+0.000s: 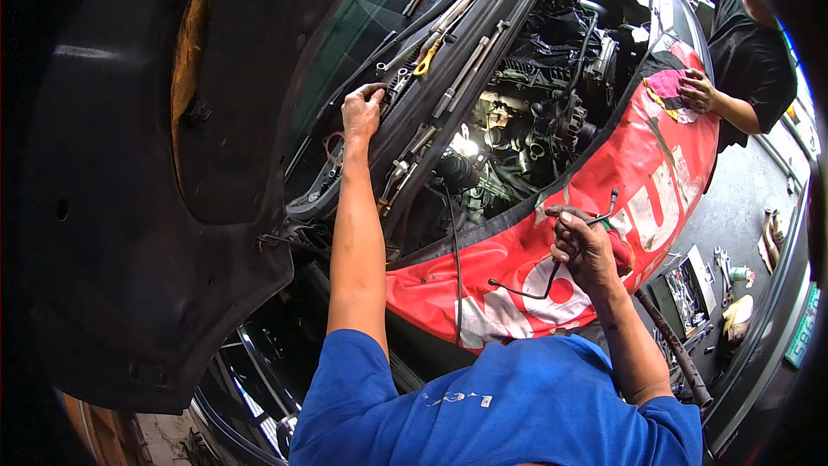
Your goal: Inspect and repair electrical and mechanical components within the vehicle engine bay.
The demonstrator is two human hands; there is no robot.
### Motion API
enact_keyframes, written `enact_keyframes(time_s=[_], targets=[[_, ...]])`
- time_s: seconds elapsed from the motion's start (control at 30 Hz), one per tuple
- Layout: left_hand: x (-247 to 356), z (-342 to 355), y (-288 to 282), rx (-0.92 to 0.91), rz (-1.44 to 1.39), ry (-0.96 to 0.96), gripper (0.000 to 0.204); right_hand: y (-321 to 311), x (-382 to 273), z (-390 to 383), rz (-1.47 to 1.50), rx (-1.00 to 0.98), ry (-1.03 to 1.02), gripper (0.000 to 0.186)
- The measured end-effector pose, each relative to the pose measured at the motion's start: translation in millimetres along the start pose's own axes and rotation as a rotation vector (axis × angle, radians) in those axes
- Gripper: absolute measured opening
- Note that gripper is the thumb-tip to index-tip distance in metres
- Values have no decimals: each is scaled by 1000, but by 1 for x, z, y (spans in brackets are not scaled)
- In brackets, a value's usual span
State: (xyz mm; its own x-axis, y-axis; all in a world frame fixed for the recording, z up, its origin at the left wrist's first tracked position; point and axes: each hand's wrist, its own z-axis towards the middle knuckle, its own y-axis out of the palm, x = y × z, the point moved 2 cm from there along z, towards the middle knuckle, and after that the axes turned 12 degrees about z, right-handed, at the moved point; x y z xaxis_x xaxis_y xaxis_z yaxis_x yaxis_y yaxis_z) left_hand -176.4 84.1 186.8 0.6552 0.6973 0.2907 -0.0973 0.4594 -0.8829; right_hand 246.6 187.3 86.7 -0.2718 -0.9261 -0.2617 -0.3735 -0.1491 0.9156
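Observation:
My right hand (586, 252) is closed round a thin, dark bent metal pipe (539, 293) and holds it over the red fender cover (647, 164). One end of the pipe sticks up past my fingers, and the other curves down to the left. At the base of the windshield, my left hand (362, 114) is stretched out with fingers curled together beside a row of wrenches (400, 82). What its fingertips hold, if anything, is hidden. A tool with a yellow handle (425, 57) lies just beyond. Long socket extensions (470, 73) rest along the cowl.
The engine bay (526, 134) is open, lit by a bright lamp (464, 145). A raised dark hood (112, 164) fills the left. At the far right, another person (746, 52) leans on the car, one hand on the cover. A toolbox (688, 293) stands on the floor.

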Motion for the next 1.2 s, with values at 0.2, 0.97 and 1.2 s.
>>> enact_keyframes(time_s=[0.2,0.97,1.2], targets=[[-1,0,2,18,91,60,17,1,0,0,19,-18,8,32],[59,-70,-27,184,-218,46,28,-1,-5,3,26,12,13,33],[167,-296,20,-841,-361,340,48,4,-11,9,9,-64,68,30]])
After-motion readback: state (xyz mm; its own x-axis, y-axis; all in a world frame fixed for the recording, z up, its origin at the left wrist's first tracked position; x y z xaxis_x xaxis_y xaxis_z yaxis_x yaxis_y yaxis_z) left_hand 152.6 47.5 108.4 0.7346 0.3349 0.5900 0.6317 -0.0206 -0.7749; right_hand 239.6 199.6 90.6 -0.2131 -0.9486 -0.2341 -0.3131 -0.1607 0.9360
